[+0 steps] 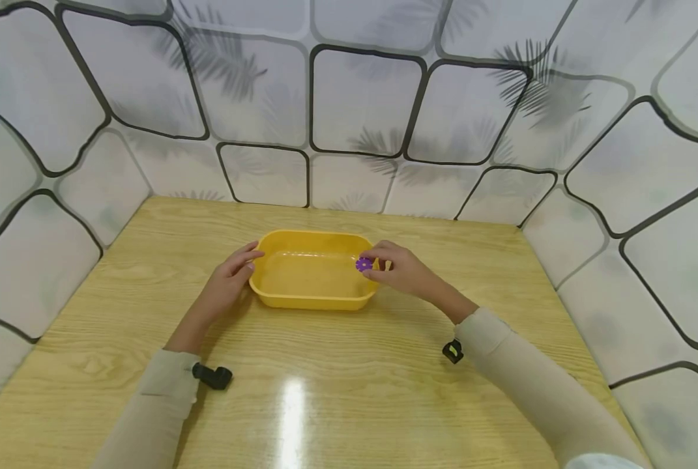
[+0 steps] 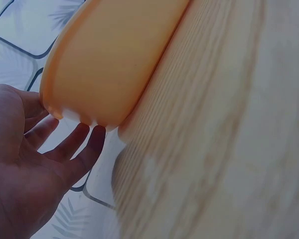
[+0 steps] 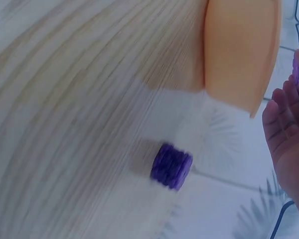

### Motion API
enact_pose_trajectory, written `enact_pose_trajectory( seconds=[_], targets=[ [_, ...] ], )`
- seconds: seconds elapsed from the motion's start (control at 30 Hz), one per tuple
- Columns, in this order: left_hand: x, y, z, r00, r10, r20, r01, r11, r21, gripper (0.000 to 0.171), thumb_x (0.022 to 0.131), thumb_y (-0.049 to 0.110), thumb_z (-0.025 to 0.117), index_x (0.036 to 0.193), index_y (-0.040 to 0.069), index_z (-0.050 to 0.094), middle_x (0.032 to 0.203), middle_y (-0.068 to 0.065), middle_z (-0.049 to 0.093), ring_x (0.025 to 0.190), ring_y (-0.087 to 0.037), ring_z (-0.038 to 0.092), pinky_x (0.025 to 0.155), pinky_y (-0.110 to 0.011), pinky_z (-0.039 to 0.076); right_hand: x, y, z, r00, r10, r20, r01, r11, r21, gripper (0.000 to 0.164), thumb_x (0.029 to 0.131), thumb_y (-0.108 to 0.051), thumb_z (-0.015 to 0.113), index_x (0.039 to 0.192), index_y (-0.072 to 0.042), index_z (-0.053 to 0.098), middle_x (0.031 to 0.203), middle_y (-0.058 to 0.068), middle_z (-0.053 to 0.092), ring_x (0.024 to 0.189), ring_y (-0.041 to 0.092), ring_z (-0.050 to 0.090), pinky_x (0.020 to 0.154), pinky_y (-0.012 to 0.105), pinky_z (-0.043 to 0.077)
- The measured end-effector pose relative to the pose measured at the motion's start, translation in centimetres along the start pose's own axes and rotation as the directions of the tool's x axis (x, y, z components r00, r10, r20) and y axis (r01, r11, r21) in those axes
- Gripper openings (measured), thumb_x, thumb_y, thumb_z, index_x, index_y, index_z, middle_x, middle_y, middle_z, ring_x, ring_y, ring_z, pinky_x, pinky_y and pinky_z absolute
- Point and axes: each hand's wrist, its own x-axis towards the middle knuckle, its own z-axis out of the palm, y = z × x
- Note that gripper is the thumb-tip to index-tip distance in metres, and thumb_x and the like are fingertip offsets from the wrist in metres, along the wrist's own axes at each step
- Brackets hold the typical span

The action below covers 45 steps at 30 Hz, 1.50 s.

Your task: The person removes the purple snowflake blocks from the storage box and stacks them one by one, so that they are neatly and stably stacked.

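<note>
A yellow plastic basin [image 1: 307, 303] with rounded corners stands on the table. At its left end, my left hand [image 1: 229, 277] holds the rim, its fingertips against the end wall in the left wrist view. My right hand [image 1: 404, 270] pinches a small purple notched disc [image 1: 363, 264] between thumb and fingers, over the basin's right end. The same disc [image 3: 296, 68] appears nearly edge-on in the right wrist view. A short stack of purple notched discs [image 3: 172, 167] sits on the table beside the basin; my right hand and arm hide it from the head view.
The wood-grain table [image 1: 349, 384] carries the basin. Patterned white panels [image 1: 354, 104] with dark lines and leaf prints enclose its back and both sides. Each wrist bears a black camera mount [image 1: 212, 376].
</note>
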Motion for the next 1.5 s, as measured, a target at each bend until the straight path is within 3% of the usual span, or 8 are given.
enact_pose_trajectory(
  seconds=[0.2, 0.47, 0.93, 1.5],
  targets=[
    [-0.1, 0.0, -0.1, 1.0, 0.002, 0.0, -0.002, 1.0, 0.002, 0.04, 0.11, 0.016, 0.041, 0.145, 0.0, 0.05, 0.167, -0.008, 0.024, 0.156, -0.032, 0.017, 0.124, -0.055, 0.023, -2.0, 2.0, -1.7, 0.996, 0.067, -0.061, -0.068, 0.997, -0.023, 0.036, 0.097, -0.027, 0.069, 0.131, -0.014, 0.067, 0.112, 0.002, 0.061, 0.088, 0.018, 0.056, 0.067, 0.03, 0.052],
    [0.1, -0.2, -0.1, 1.0, 0.008, 0.004, -0.008, 1.0, -0.005, 0.04, 0.11, 0.015, 0.041, 0.145, -0.001, 0.05, 0.167, -0.009, 0.024, 0.156, -0.033, 0.017, 0.123, -0.056, 0.023, -4.0, 4.5, -2.9, 0.975, 0.184, -0.127, -0.187, 0.982, -0.008, 0.04, 0.098, -0.034, 0.068, 0.132, -0.014, 0.066, 0.118, 0.004, 0.062, 0.096, 0.022, 0.058, 0.074, 0.036, 0.054],
    [0.2, -0.2, 0.2, 1.0, 0.016, -0.003, -0.016, 1.0, -0.002, 0.039, 0.109, 0.013, 0.042, 0.144, -0.002, 0.051, 0.167, -0.01, 0.025, 0.155, -0.034, 0.018, 0.124, -0.056, 0.023, -6.6, 8.0, -2.8, 0.958, 0.265, -0.111, -0.267, 0.964, 0.001, 0.042, 0.098, -0.033, 0.068, 0.133, -0.01, 0.065, 0.128, 0.009, 0.059, 0.099, 0.026, 0.058, 0.075, 0.036, 0.053],
    [0.0, 0.1, 0.0, 1.0, -0.009, 0.001, 0.009, 1.0, 0.004, 0.04, 0.11, 0.016, 0.041, 0.145, -0.001, 0.05, 0.168, -0.008, 0.024, 0.156, -0.032, 0.016, 0.124, -0.056, 0.022, -6.7, 8.8, -2.2, 0.955, 0.294, -0.048, -0.295, 0.955, -0.021, 0.046, 0.098, -0.033, 0.068, 0.136, -0.007, 0.062, 0.127, 0.012, 0.059, 0.099, 0.026, 0.06, 0.08, 0.037, 0.053]
  ],
)
